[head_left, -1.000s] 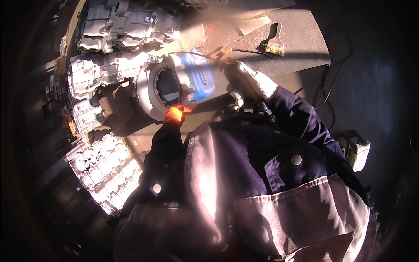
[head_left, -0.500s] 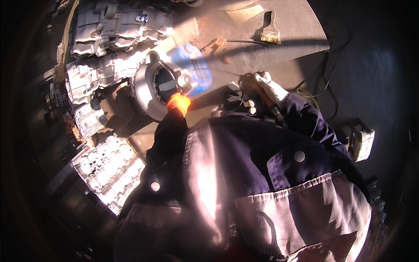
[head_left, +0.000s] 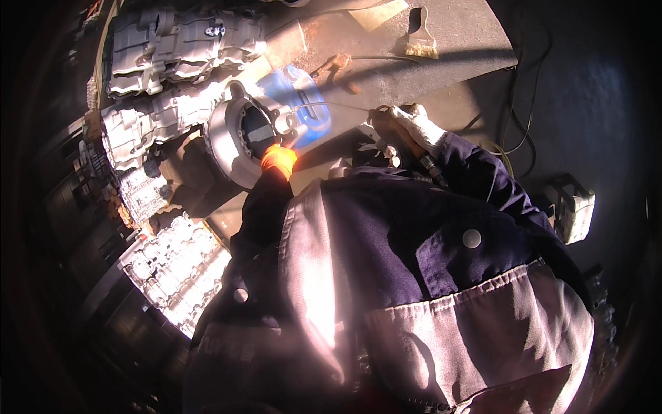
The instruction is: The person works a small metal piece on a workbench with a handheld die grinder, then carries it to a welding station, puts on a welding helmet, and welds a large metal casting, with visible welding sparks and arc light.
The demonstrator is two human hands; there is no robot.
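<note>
My left hand [head_left: 278, 161], in an orange glove, is closed on the near edge of a round, hollow cast metal housing [head_left: 224, 143]. The housing's wide ring opening faces up and to the side, with a dark inside. My right hand [head_left: 418, 128], in a white glove, wraps round a brownish blow gun [head_left: 400, 132]. From the gun a long thin nozzle tube [head_left: 338, 104] runs left toward the housing's lugs, in front of a blue plastic jug [head_left: 314, 114]. A hose fitting [head_left: 433, 169] hangs below my right hand. Some white-and-dark items beside the gun are partly hidden.
Large cast metal casings [head_left: 183, 52] stand along the left, with a pale ribbed metal part [head_left: 179, 269] nearer to me. A flat brush [head_left: 420, 41] and a rusty tool [head_left: 338, 65] lie on the table [head_left: 469, 34]. Hoses and a pale canister [head_left: 576, 214] are at the right.
The whole view has shifted slightly. My right hand and the blow gun have moved a little up and left; my left hand keeps its grip on the housing.
</note>
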